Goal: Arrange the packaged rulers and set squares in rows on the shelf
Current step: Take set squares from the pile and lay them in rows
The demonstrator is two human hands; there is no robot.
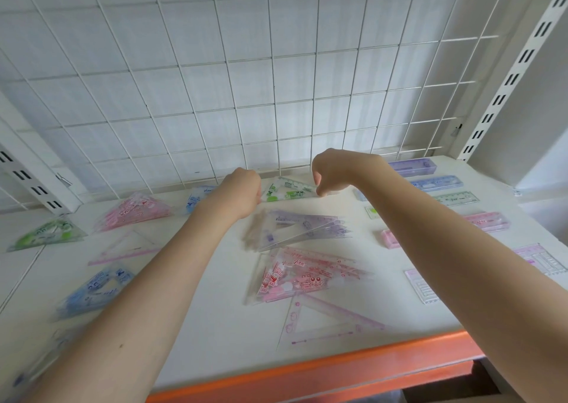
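Left hand (238, 195) and right hand (330, 172) each pinch green set square pack (287, 191) at back of shelf (215, 325). In front of it: purple pack (295, 227), then pink pack (302, 275). Right of it: perhaps seven ruler packs (436, 183).

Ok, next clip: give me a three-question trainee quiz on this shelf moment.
1. True or false: both hands are at the green set square pack near the wire grid.
2. Which pack lies directly nearer the camera than the green one? A) purple set square pack B) blue ruler C) orange box
3. Fill in: the shelf's front edge is coloured ____.

Key:
1. True: left hand at its left end, right hand at its right end.
2. A
3. orange
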